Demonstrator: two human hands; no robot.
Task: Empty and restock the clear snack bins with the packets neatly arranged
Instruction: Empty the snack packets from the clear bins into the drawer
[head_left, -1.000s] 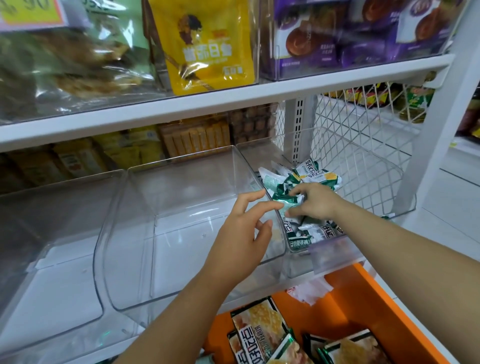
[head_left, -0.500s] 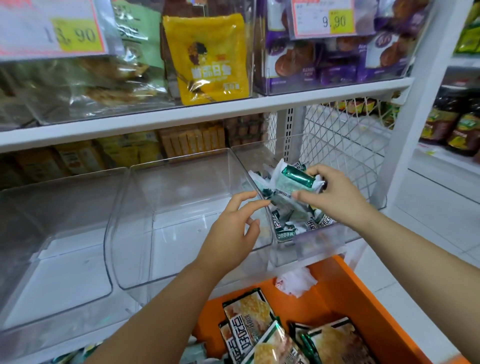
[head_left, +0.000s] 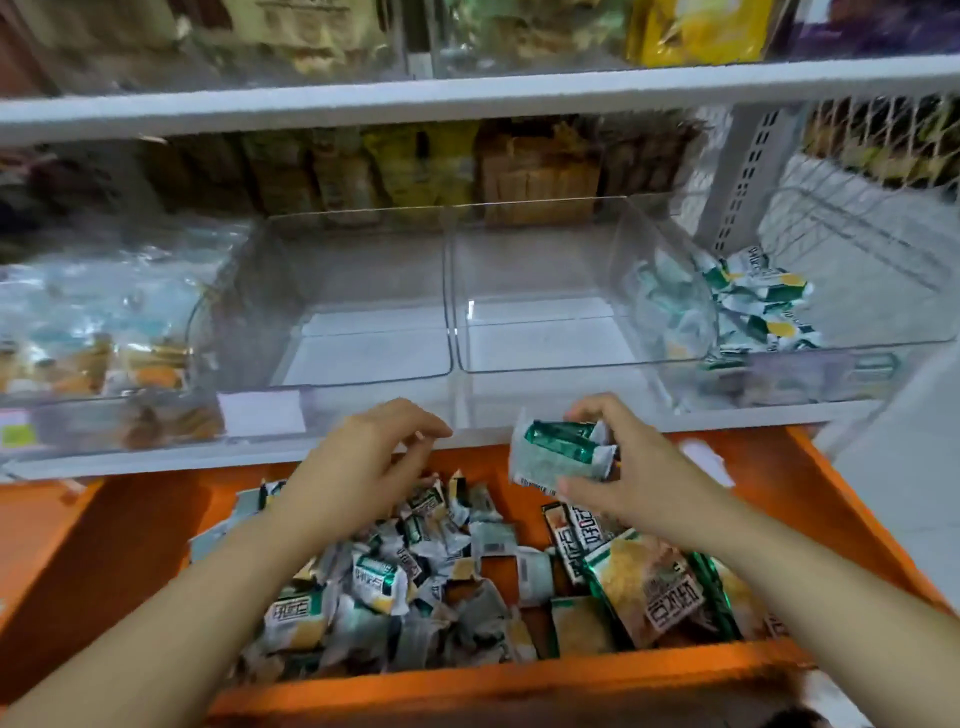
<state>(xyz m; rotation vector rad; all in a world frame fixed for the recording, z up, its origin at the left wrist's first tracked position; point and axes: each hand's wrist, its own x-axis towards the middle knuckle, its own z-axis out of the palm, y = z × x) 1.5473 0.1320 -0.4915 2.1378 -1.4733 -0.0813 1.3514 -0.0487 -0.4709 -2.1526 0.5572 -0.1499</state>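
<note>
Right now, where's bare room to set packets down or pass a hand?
Bare: the left-middle bin and right-middle bin, flanked by the stocked left bin and the right bin with green packets. Also the crate floor between its left wall and the pile. Crowded: crate middle and right, heaped. Right hand grips a bundle above it; left hand hovers open.

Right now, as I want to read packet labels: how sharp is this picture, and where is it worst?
Head view: motion blur smears the top shelf goods and left bin worst; the packets in the right hand are sharper, print barely readable.
</note>
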